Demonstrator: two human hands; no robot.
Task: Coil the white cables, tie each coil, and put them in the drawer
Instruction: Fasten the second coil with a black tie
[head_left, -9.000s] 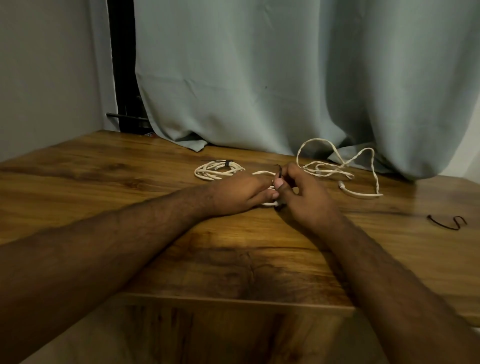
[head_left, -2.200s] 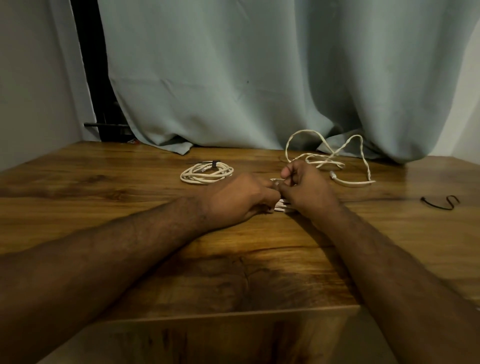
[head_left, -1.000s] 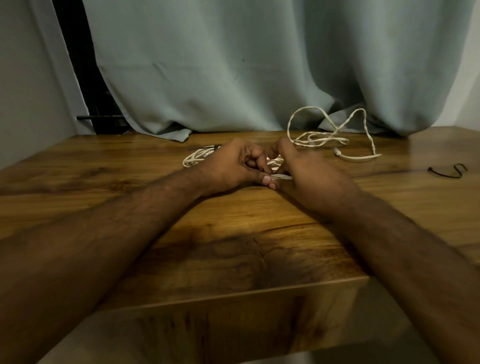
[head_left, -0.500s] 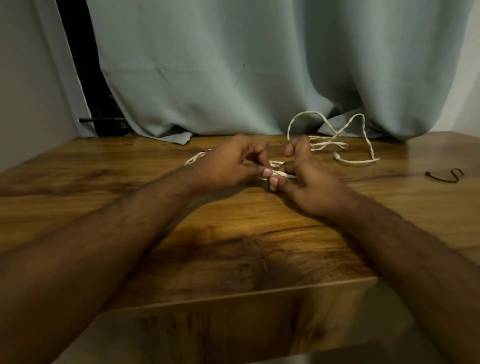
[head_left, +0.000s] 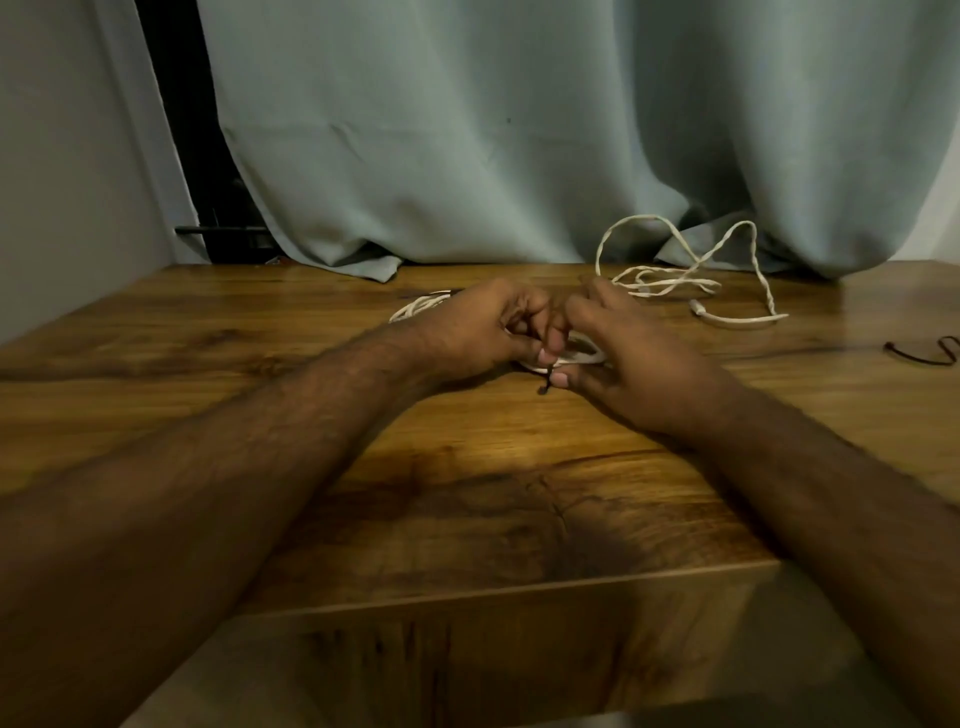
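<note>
Both your hands are pinching stuff: left hand (head_left: 488, 332) on the coiled cable (head_left: 584, 353), right hand (head_left: 623, 353) on the dark tie (head_left: 546, 382).

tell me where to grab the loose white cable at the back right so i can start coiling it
Take the loose white cable at its free plug end, which lies flat and apart from the bunched strands, with bare wooden table around it. Come from above and the near side, pinching just behind the plug. The tall arched loops near the curtain would likely drag the tangle along.
</note>
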